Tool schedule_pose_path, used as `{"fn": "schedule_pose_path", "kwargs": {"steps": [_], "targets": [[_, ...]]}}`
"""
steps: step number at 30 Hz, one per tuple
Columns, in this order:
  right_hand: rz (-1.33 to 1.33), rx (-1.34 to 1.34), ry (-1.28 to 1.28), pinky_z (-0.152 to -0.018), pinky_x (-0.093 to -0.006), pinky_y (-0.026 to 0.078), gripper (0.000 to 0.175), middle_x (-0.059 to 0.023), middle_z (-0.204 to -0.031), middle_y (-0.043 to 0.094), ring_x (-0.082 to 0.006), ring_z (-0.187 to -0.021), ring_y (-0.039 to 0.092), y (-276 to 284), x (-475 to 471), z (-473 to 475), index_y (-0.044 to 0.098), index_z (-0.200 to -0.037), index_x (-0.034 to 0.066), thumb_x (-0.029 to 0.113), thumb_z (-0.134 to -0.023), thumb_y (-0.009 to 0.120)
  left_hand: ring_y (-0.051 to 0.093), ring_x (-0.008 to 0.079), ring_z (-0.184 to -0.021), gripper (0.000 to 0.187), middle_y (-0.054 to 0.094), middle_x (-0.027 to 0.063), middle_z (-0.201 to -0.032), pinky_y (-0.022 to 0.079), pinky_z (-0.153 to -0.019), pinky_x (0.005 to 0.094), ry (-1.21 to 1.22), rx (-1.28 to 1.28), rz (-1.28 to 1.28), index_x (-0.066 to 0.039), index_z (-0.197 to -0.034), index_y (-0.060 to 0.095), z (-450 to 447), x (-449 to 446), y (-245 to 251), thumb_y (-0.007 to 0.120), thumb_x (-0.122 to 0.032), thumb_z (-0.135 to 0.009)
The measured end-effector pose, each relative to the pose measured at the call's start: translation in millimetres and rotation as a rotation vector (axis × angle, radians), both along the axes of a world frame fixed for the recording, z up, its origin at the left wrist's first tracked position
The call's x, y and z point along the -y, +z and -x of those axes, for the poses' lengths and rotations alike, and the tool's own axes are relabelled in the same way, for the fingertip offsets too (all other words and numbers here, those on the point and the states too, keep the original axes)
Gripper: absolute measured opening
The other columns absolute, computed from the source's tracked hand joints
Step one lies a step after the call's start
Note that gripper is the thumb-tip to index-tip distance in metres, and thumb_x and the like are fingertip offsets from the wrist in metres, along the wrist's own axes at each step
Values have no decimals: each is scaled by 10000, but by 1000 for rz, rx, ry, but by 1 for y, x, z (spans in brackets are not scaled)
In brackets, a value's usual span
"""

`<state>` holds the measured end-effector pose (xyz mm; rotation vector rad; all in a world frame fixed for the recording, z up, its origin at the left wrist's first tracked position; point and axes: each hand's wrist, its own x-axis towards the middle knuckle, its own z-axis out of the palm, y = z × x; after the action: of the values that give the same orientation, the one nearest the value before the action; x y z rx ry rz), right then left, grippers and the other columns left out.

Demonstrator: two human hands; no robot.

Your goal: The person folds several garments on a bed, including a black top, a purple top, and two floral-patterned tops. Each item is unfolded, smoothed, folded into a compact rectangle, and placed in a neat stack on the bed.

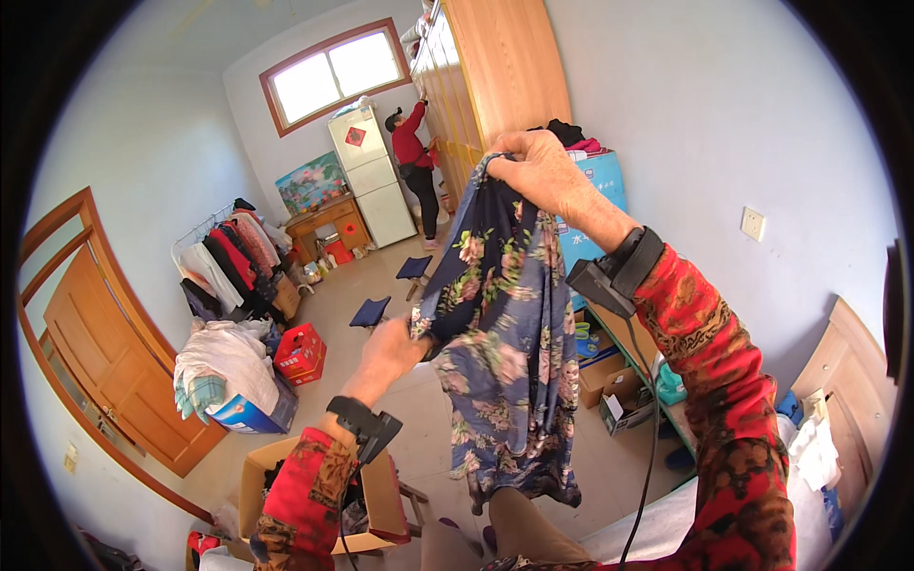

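A dark blue floral garment point(500, 342) hangs in front of me, its lower end above my knees. My right hand point(535, 171) pinches its top edge high up. Lower and to the left, my left hand point(389, 357) grips another edge of the same cloth. Folds hide the garment's exact kind. Below my left forearm, an open cardboard box point(371, 492) holds dark clothes, partly covered by my sleeve. Both wrists wear black straps with small devices and cables.
Another person point(410, 153) stands at a tall wooden wardrobe point(507, 64) beside a refrigerator point(375, 178). Folding stools point(370, 312), a red box point(300, 353) and a cloth-topped box point(250, 414) stand on the floor. A clothes rack point(228, 264) is left, near a wooden door point(121, 357).
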<state>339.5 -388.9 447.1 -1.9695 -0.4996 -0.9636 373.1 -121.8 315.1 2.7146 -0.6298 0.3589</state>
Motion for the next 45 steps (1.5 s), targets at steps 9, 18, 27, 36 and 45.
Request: {"fn": "schedule_pose_path", "kwargs": {"steps": [9,18,27,36,45], "targets": [[371,-258,-24,-607,-271,412,185,-5,-644,573,-81,-630,495,-20,47,-12,670,-788,0,185,-777,657,701,253,-710,280,673,166,-929,557,-559,285,10,-660,884,36,-1108,548,-17,-50,24,370,-145,-989],[291,-651,451,-724,-221,432,345,47,-808,635,-50,-770,546,-21,67,24,715,-925,56,380,-811,743,648,256,-967,332,600,172,-1129,548,-842,338,-282,-620,1261,15,-1263,513,-34,-42,68,381,-52,-966],[61,-536,294,-713,-192,433,101,63,-744,617,-18,-760,549,-39,58,14,681,-797,69,162,-825,711,643,172,-900,307,648,56,-977,519,-855,328,-576,-671,1248,15,-1229,557,-16,-14,61,499,-58,-937],[280,-19,-351,-540,-358,476,190,-111,-592,565,-186,-571,609,-67,42,-11,564,-761,-20,160,-784,622,570,69,-716,206,632,-23,-839,473,-673,233,-282,-391,1110,-26,-1065,681,-8,-4,54,539,-118,-947],[-47,-157,-58,-393,-242,429,162,-50,-624,560,-97,-430,539,-65,32,-17,597,-835,-21,30,-870,448,587,53,-710,282,650,-25,-767,466,-652,249,-363,-244,508,-19,-915,695,13,-14,68,601,-285,-907]]}}
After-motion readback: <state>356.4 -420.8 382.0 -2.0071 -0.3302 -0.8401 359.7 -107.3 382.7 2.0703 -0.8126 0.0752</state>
